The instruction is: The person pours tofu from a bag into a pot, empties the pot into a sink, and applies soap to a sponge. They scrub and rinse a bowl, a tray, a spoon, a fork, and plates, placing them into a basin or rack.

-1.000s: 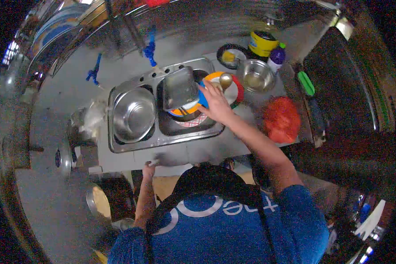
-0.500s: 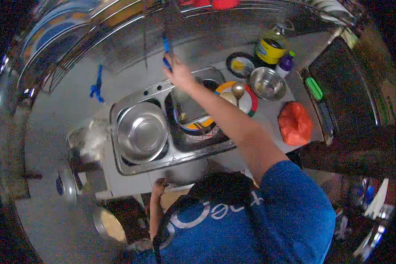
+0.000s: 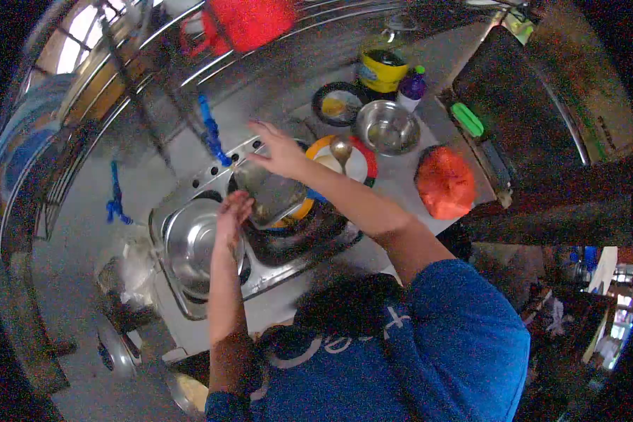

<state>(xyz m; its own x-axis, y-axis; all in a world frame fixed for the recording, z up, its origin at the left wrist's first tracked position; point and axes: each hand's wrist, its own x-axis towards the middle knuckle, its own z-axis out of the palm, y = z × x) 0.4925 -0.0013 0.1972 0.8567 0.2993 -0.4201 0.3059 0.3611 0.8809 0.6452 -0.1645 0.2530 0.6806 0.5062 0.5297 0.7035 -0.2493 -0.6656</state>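
My right hand [image 3: 280, 152] is just right of the blue tap [image 3: 211, 133], above the back of the double sink [image 3: 257, 274]. Its fingers are stretched out and hold nothing. My left hand [image 3: 232, 211] hovers over the divider between the basins, its fingers loosely bent and apart, with nothing visible in them. Between and below the hands, a greyish rectangular tray [image 3: 278, 193] lies tilted in the right basin, over dishes with an orange rim. In the left basin sits a large steel bowl [image 3: 193, 246].
Right of the sink are a coloured-rim plate [image 3: 369, 158] with a ladle [image 3: 341, 148], a steel bowl [image 3: 389, 128], a sponge dish [image 3: 337, 104], a yellow-labelled bottle [image 3: 383, 70], a purple bottle [image 3: 413, 86] and a red plastic bag [image 3: 446, 184]. A wire rack with a red mug [image 3: 253, 24] hangs above.
My right hand has let go of the blue tap and come down over the sink. My left hand has risen from the counter's front edge to the basins. The view has shifted.
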